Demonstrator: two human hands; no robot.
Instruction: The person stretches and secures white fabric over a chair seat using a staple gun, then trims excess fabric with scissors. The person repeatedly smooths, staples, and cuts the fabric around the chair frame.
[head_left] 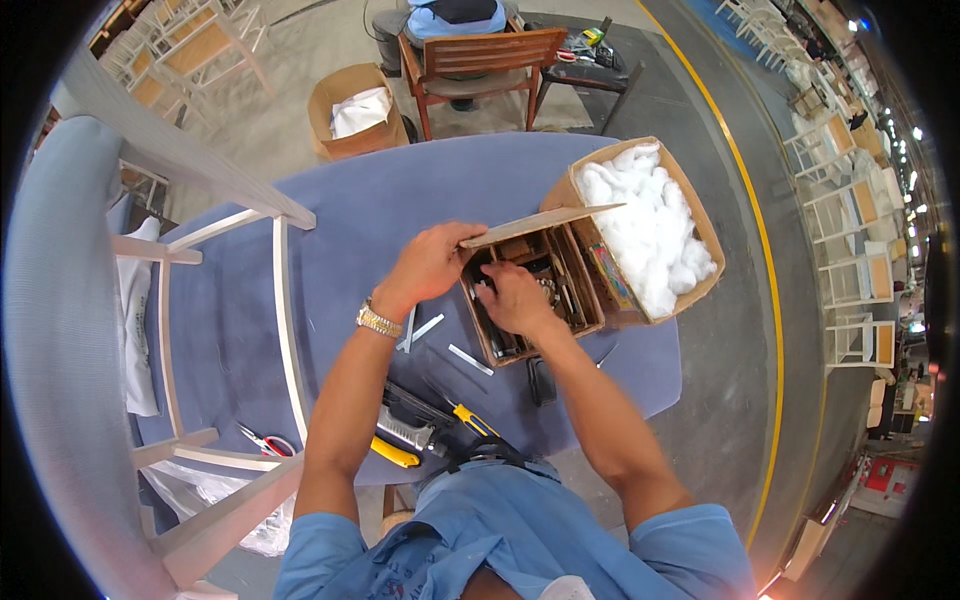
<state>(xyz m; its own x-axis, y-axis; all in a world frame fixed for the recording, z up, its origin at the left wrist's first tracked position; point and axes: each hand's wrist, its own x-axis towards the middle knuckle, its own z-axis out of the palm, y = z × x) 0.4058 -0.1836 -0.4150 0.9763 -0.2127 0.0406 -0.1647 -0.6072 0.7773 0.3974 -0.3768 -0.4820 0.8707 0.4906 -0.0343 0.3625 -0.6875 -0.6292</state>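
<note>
On the blue-covered table, a divided wooden box (484,318) filled with small items stands in front of me. My left hand (428,262) grips the near-left end of its thin brown lid (545,222), holding it raised at the far side. Inside the left compartment is my right hand (520,300), its thumb and fingers apart above dark items I cannot make out. No held thing shows in that hand. Pale staple strips (470,360) lie just outside the box. Closer to my body are a grey staple gun (405,430), a yellow-handled screwdriver (474,420) and a yellow-handled tool (395,453).
A carton (708,210) of white fluffy stuffing adjoins the box on the right. At left, a pale wooden chair frame (288,320) with grey upholstery leans over the table, near red-handled scissors (268,440). Beyond the table, a person sits on a brown wooden chair (490,55).
</note>
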